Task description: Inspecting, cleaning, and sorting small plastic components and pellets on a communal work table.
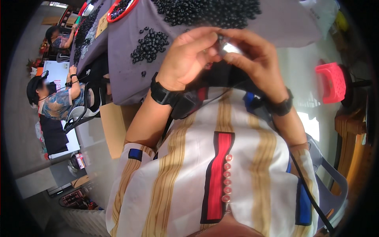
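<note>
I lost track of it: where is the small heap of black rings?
In the head view, the small heap of black rings lies on the grey cloth, just left of the left hand.

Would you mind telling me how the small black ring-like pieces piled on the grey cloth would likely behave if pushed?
The small black pieces look round, so loose ones probably roll or scatter; several already lie apart from the pile. They seem light for their size. The grey cloth may slow them somewhat.

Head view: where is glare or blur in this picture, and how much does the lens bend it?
Head view: glare whitens the small shiny part pinched between the left hand and right hand, hiding its form; the floor patch on the right is blown out; the fisheye curves the grey table edge and darkens the rim; the black beads stay fairly sharp.
</note>
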`<move>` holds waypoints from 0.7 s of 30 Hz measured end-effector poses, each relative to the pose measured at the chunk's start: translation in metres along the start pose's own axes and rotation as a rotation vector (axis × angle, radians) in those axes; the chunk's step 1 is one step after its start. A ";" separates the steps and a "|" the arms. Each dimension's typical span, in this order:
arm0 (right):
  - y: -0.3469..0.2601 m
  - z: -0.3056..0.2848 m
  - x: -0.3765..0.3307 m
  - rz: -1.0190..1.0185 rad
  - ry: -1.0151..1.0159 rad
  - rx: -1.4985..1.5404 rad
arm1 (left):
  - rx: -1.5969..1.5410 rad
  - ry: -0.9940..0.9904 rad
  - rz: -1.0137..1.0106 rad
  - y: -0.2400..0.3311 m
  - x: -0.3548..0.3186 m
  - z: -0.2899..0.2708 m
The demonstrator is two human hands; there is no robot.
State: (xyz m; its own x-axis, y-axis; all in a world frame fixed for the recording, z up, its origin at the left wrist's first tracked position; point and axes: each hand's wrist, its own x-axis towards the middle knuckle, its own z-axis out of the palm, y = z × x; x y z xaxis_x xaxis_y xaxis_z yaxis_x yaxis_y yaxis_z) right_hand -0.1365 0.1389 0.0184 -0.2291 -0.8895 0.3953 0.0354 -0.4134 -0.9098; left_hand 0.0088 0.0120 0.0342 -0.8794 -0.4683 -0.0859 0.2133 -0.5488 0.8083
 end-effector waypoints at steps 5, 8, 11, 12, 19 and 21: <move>-0.001 -0.001 -0.003 0.047 -0.003 -0.005 | 0.038 0.043 0.051 -0.003 -0.002 0.002; 0.000 0.001 -0.004 0.008 0.011 0.066 | 0.003 0.047 0.041 -0.005 -0.004 0.002; 0.000 0.002 -0.004 0.020 0.012 0.072 | -0.007 0.058 0.033 -0.007 -0.004 0.002; 0.000 0.002 -0.004 0.022 0.020 0.055 | -0.025 0.056 0.027 -0.008 -0.004 0.001; 0.003 0.002 -0.002 0.054 0.027 0.023 | -0.066 -0.008 0.043 -0.005 -0.001 0.000; 0.003 0.002 -0.001 0.041 0.020 0.041 | -0.049 -0.003 0.046 -0.004 -0.001 0.000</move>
State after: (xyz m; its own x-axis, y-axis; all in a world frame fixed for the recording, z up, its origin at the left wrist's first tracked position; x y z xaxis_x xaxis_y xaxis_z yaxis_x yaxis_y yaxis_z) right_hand -0.1341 0.1381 0.0155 -0.2461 -0.9018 0.3551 0.0850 -0.3851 -0.9190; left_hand 0.0091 0.0153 0.0308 -0.8695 -0.4916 -0.0471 0.2741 -0.5598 0.7820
